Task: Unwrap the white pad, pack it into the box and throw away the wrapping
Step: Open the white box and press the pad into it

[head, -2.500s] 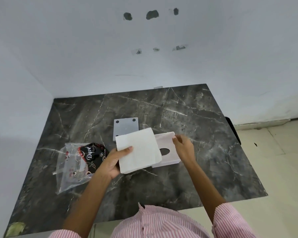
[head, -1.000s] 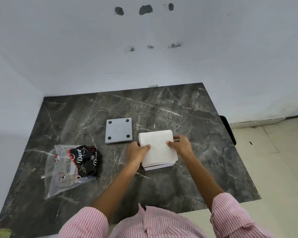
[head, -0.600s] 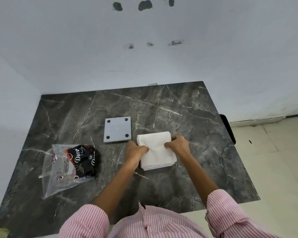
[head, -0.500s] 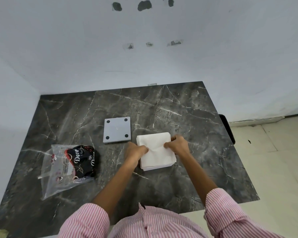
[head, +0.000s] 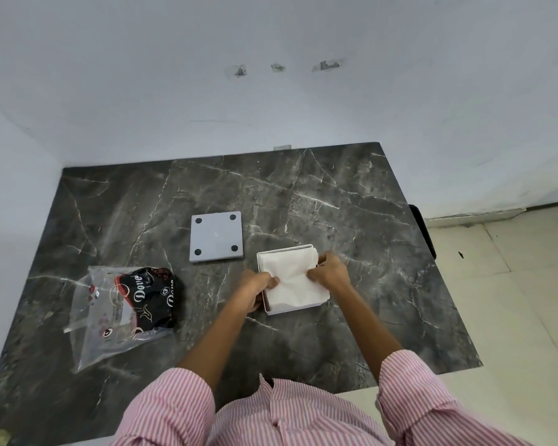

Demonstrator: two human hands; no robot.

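The white pad (head: pixel 292 283) lies in the open white box (head: pixel 290 309) at the middle of the dark marble table (head: pixel 351 220); its surface is creased and its far right corner sticks up over the box rim. My left hand (head: pixel 253 289) presses on the pad's left side with fingertips on it, the thumb beside the box wall. My right hand (head: pixel 329 272) pinches the pad near its right edge. The clear plastic wrapping (head: pixel 120 312) with a black Dove print lies flat at the left of the table, apart from both hands.
A grey square lid (head: pixel 216 236) with black dots at its corners lies just behind and left of the box. White walls close the table's back and left. The tiled floor (head: pixel 512 284) is to the right, beyond the table edge.
The pad was held above the box, then laid over it. Both hands have since pushed it down inside, so the box rim now shows around it. The wrapping and lid have not moved.
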